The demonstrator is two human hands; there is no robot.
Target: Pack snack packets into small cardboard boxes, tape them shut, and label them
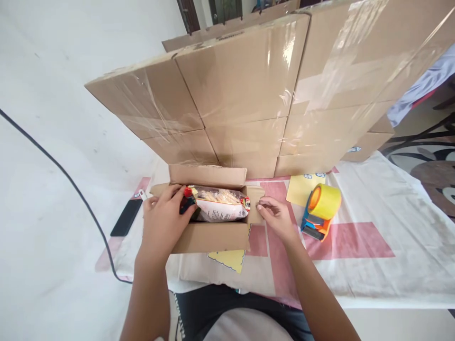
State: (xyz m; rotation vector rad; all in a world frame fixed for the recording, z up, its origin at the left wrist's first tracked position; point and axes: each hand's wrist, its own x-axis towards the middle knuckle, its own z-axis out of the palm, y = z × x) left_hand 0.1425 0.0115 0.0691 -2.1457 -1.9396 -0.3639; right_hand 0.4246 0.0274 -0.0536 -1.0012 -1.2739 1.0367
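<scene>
A small open cardboard box [209,238] stands on the table with its flaps folded outward. Inside it lies a clear plastic packet [222,203] of pale, stick-like food with a white printed label. At the box's left end, my left hand [165,215] has its fingers closed around a dark bottle with a red cap [187,192]; most of the bottle is hidden by the hand. My right hand [277,217] is closed at the box's right end, thumb and fingertips pinching the edge of the right box flap [253,199].
Tall taped cardboard sheets [245,80] stand behind the box. To the right are a tape dispenser [320,213] with a yellow roll and a yellow paper [300,189]. Another yellow paper [229,259] sticks out under the box. A black phone [126,218] and a cable [71,182] are at left.
</scene>
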